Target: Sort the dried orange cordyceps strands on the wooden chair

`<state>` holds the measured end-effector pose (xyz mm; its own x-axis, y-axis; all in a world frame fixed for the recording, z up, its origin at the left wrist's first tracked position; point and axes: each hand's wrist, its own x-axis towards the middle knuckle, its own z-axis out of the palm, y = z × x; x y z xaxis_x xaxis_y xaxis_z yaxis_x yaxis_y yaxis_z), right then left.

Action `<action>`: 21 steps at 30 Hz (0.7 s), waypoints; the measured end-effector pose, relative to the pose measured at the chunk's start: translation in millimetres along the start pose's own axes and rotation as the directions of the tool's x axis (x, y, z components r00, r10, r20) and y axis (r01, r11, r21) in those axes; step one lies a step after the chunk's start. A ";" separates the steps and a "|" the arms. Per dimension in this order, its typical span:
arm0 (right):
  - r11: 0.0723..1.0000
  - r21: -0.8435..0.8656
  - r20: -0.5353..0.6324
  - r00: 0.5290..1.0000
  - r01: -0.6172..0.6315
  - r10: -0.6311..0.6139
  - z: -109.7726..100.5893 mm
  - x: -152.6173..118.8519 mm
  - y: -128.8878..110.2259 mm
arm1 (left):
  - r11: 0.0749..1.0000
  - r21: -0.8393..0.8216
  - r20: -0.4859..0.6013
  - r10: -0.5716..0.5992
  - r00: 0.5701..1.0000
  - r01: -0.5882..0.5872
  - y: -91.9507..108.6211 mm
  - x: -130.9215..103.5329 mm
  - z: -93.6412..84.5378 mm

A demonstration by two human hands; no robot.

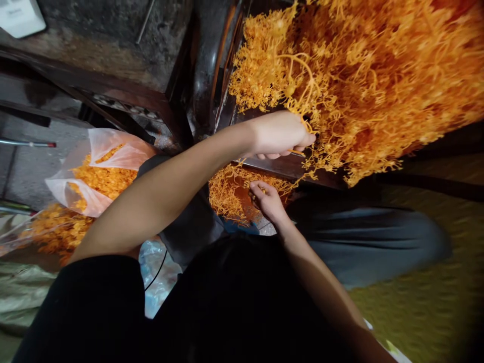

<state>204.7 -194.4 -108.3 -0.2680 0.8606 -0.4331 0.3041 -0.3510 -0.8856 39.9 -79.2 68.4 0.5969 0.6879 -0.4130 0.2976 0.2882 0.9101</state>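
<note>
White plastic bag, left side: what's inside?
Orange branching pieces show through the opening of the white plastic bag. Whatever lies under that top layer is hidden, and the left forearm blocks the lower right.

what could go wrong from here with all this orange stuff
The left hand grips a stem at the edge of the tangled orange pile, so a pull might drag others down, or the stem might snap. The open bag could tip and spill its orange bits.
</note>
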 end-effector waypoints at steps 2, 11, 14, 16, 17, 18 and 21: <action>0.987 0.145 0.024 0.997 -0.072 0.069 -3.8 -9.2 -20.7 | 1.000 0.006 -0.001 -0.018 1.000 0.018 0.5 0.6 -0.4; 0.833 0.525 0.141 0.983 -0.177 0.120 -11.5 -34.6 -75.6 | 0.998 0.027 -0.024 -0.051 0.998 0.051 -0.4 4.9 -0.8; 0.831 0.530 0.164 0.982 -0.168 0.094 -13.3 -39.4 -81.6 | 0.996 0.043 -0.036 -0.079 0.996 0.081 2.0 4.7 0.3; 0.841 0.518 0.169 0.983 -0.155 0.077 -15.8 -42.1 -84.6 | 0.995 0.048 -0.036 -0.087 0.996 0.089 3.6 4.7 1.0; 0.846 0.511 0.170 0.983 -0.150 0.072 -17.5 -43.3 -85.8 | 0.995 0.051 -0.033 -0.086 0.996 0.088 4.1 4.9 1.2; 0.849 0.507 0.169 0.983 -0.146 0.069 -19.3 -44.4 -86.9 | 0.995 0.054 -0.032 -0.086 0.996 0.088 4.3 5.3 1.4; 0.841 0.520 0.166 0.984 -0.148 0.070 -25.5 -47.5 -89.9 | 0.994 0.062 -0.039 -0.090 0.995 0.092 3.6 6.9 1.6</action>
<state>213.4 -194.2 -3.8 -0.3945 0.7605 -0.5157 -0.1803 -0.6143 -0.7682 46.3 -74.5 68.8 0.5381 0.6848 -0.4914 0.3968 0.3085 0.8645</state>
